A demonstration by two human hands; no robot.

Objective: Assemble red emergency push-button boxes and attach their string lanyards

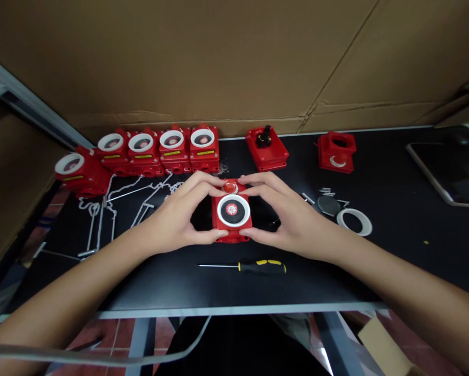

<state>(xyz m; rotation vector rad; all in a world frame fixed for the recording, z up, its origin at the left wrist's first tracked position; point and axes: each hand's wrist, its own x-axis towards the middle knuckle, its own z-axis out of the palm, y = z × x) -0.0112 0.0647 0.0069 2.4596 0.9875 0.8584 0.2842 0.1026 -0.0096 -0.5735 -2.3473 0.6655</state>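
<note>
Between my two hands is a red alarm call-point box with a white ring around a dark round face and a small red dome behind it. My left hand grips the box's left side, thumb at the front and fingers at the back. On the other side my right hand holds it the same way. A black and yellow screwdriver lies just in front of the box, its shaft pointing left.
Several finished-looking red boxes stand at the back left, with white cords and metal bars before them. An open red housing and a red cover lie behind. A loose white ring, dark disc, screws and a tablet-like panel lie right.
</note>
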